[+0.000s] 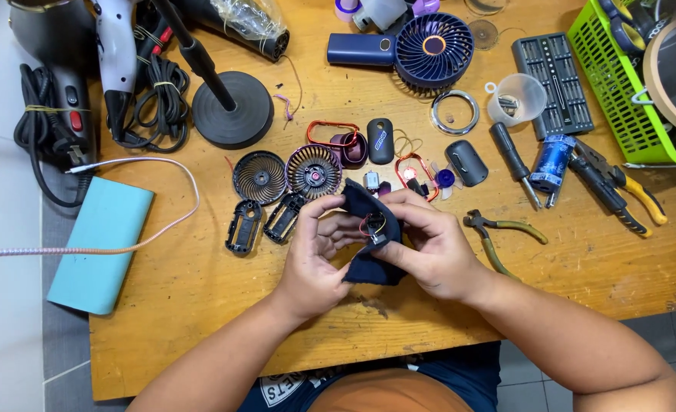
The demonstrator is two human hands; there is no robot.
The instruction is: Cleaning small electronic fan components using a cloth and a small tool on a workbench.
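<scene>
My left hand (pixel 315 252) and my right hand (pixel 429 248) meet over the middle of a wooden table (pixel 200 290). Together they hold a dark blue plastic fan housing (pixel 368 263) with a small circuit board and thin red and yellow wires (pixel 374 226) showing in its open side. My left thumb and fingers pinch the housing's left edge. My right fingers wrap it from the right and behind. Just beyond lie two round black fan grilles (pixel 260 177), two black shell halves (pixel 244 226), a small motor (pixel 371 181) and a blue propeller (pixel 445 178).
Pliers (pixel 498 229) lie right of my hands. Farther right are a screwdriver (pixel 515 162), cutters (pixel 620 187), a bit set (pixel 553 82) and a green basket (pixel 620 91). An assembled blue fan (pixel 429 49) sits at the back. A black stand base (pixel 232 107), hair dryers and a teal pad (pixel 101 244) fill the left.
</scene>
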